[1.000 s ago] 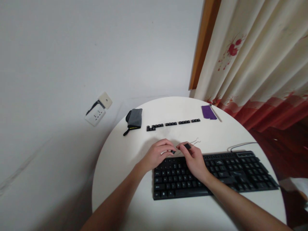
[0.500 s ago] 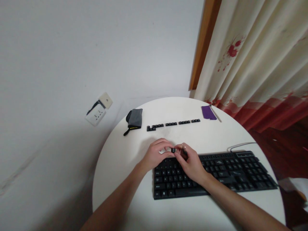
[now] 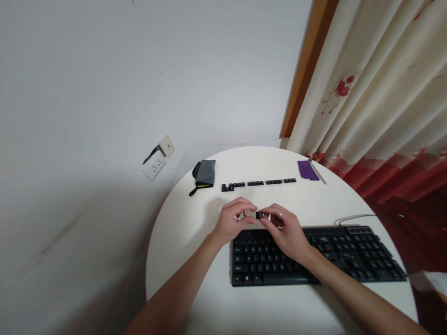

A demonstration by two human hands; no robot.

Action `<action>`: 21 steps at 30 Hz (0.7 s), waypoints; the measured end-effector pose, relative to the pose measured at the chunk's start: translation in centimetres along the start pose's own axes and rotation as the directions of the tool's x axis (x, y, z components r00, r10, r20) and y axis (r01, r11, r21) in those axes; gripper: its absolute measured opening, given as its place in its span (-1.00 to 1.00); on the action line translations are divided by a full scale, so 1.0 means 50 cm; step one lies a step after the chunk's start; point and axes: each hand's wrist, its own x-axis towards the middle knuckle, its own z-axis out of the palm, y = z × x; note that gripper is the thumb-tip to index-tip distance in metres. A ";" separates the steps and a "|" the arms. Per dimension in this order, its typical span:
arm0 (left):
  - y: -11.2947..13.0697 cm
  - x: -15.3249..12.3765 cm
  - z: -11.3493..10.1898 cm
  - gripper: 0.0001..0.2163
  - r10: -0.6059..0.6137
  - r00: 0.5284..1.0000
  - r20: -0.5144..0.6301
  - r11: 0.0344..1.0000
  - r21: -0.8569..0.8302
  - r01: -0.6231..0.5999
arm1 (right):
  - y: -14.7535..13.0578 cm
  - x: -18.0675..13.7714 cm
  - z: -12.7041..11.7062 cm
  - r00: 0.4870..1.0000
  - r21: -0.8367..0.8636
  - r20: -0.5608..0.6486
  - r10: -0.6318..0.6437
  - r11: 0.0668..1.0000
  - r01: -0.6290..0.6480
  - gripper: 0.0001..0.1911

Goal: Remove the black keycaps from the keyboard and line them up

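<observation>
Right hand (image 3: 287, 232) has it, folks: thumb and fingertip clamped on a small black keycap (image 3: 259, 215), up near the far edge of the keyboard (image 3: 345, 256)! Left hand (image 3: 230, 218) waits just beside, thumb and fingers parted around the cap's near side, apparently not touching. Something dark sits under the right hand's curled fingers, too hidden to name. Beyond them, a broken row of keycaps (image 3: 255, 183) lines the white table (image 3: 244, 307).

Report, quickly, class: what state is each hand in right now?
Left hand: open, near the black keycap; contact unclear.
Right hand: closed, holding that keycap.
</observation>
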 end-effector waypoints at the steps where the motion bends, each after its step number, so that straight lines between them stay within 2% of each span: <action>1: -0.003 -0.001 -0.004 -0.64 -0.026 0.998 -0.062 1.000 -0.004 0.025 | -0.002 0.014 -0.001 1.000 -0.016 -0.008 0.001 1.000 -0.001 -0.84; 3: -0.014 0.001 -0.014 -0.59 -0.101 0.962 -0.252 0.995 -0.037 0.095 | 0.004 0.047 0.001 0.999 -0.057 -0.032 -0.003 0.998 0.002 -0.83; 4: -0.021 0.003 -0.020 -0.58 -0.149 0.918 -0.367 0.989 -0.072 0.131 | 0.011 0.066 0.005 0.999 -0.078 -0.043 -0.007 0.997 0.003 -0.82; 6: -0.038 0.011 -0.034 -0.59 -0.266 0.777 -0.570 0.963 -0.185 0.194 | 0.031 0.102 0.018 0.998 -0.121 -0.058 -0.008 0.993 0.001 -0.83; 9: -0.070 0.024 -0.058 -0.54 -0.430 0.582 -0.690 0.903 -0.342 0.261 | 0.063 0.144 0.050 1.000 -0.238 -0.014 -0.020 0.971 0.016 -0.87; 11: -0.091 0.028 -0.073 -0.54 -0.503 0.492 -0.711 0.864 -0.419 0.279 | 0.081 0.161 0.075 0.999 -0.351 0.045 0.027 0.936 -0.010 -0.88; 16: -0.136 0.026 -0.091 -0.53 -0.540 0.420 -0.729 0.841 -0.447 0.306 | 0.113 0.172 0.126 0.978 -0.520 0.121 0.170 0.850 -0.084 -0.89; 21: -0.159 0.021 -0.091 -0.47 -0.562 0.391 -0.729 0.826 -0.467 0.316 | 0.131 0.171 0.144 0.961 -0.568 0.124 0.246 0.812 -0.135 -0.86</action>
